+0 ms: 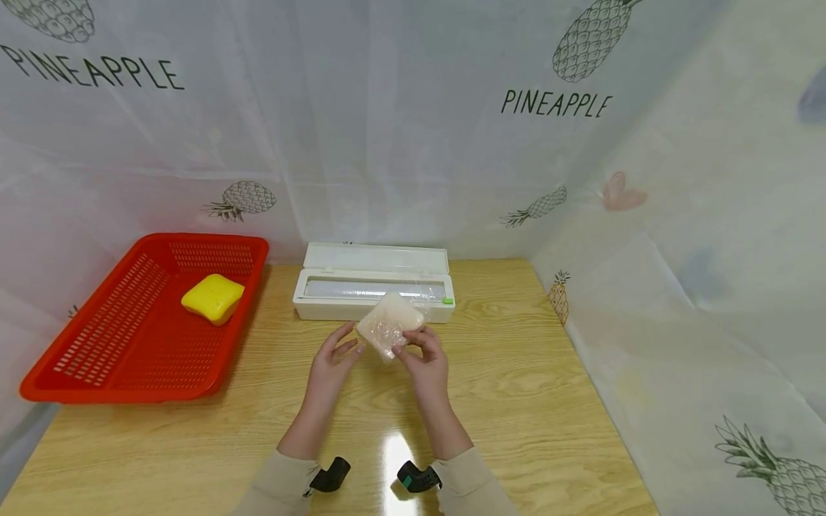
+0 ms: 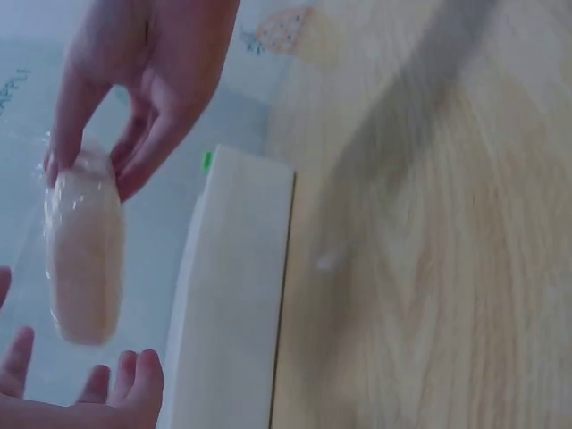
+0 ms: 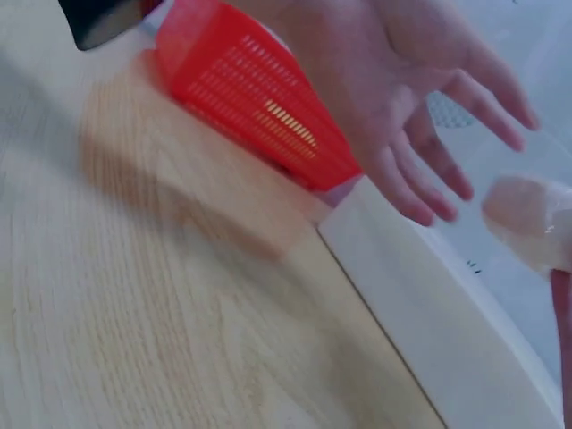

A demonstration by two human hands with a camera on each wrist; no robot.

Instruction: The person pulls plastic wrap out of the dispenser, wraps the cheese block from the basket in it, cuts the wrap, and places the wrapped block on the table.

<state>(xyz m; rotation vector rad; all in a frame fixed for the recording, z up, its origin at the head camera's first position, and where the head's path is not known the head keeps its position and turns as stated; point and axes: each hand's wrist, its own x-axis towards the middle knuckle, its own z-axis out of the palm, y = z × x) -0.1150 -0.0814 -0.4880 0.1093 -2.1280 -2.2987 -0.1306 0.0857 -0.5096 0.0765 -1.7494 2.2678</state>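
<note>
A pale, square, bread-like slice (image 1: 387,320) in clear cling film is held up over the table, in front of the white cling film dispenser (image 1: 374,309). My right hand (image 1: 429,362) pinches its near right corner between thumb and fingers. Just left of the slice is my left hand (image 1: 330,364), its fingers spread and loosely bent, gripping nothing. From the left wrist, the wrapped slice (image 2: 87,259) shows edge-on, hanging from the right hand (image 2: 165,67). The right wrist view shows a gap between the left hand's fingertips (image 3: 447,210) and the slice (image 3: 525,219).
The dispenser's lid (image 1: 376,256) stands raised, with a film roll inside and a small green slider (image 1: 448,301) at its right end. To the left, a red plastic basket (image 1: 222,351) holds a yellow puffy square (image 1: 213,297). Pineapple-print curtains (image 1: 387,143) enclose the wooden table (image 1: 516,401).
</note>
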